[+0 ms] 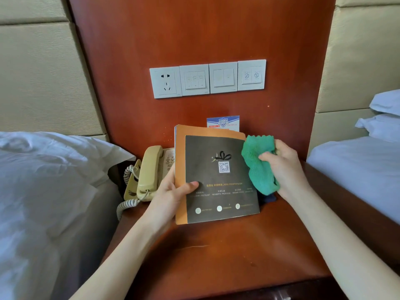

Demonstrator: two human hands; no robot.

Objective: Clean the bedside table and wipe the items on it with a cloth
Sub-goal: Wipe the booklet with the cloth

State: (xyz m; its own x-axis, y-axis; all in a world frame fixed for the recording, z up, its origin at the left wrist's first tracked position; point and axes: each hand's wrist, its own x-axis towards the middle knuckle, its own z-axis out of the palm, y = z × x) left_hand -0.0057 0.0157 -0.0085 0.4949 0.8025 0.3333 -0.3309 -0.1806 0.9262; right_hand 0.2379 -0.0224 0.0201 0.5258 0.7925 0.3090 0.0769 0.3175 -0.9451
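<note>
Head view: right hand (287, 169) grips the bunched green microfibre cloth (258, 164) touching the right edge of the dark-covered orange booklet (218, 180).
Left hand (171, 195) pinches the booklet's left edge, long axis upright; the wipe would run leftward.

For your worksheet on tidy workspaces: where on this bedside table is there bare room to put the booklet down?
Bare wood lies along the near front of the bedside table, below the booklet. The back left is crowded by the telephone; behind the booklet stands a blue card.
</note>
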